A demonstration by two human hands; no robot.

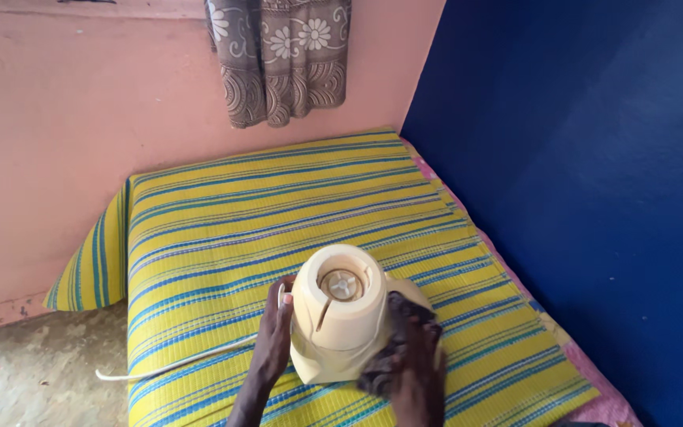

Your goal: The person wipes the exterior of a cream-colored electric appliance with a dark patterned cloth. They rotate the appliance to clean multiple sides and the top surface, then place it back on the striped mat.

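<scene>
**Two hands on a cream blender base, one steadying, one pressing a dark cloth**

A cream-coloured blender base (341, 316) stands upright on a yellow mat (223, 229) with blue stripes, near the mat's front edge. Its open top faces the camera, showing the round metal drive coupling in the middle.

The left hand (273, 336) lies flat against the base's left side, fingers spread up the wall, seemingly to brace it so it does not slide or turn. The right hand (416, 356) covers the right side, closed over a dark cloth (399, 312) that is pressed against the housing; the pose suits wiping.

A white cord (175, 362) trails from the base leftward across the mat and onto the bare concrete floor (33, 372).

Behind the mat is a pink wall (81, 119) with a patterned brown curtain (282, 59) hanging from above. A deep blue wall (594, 158) closes the right side.
</scene>
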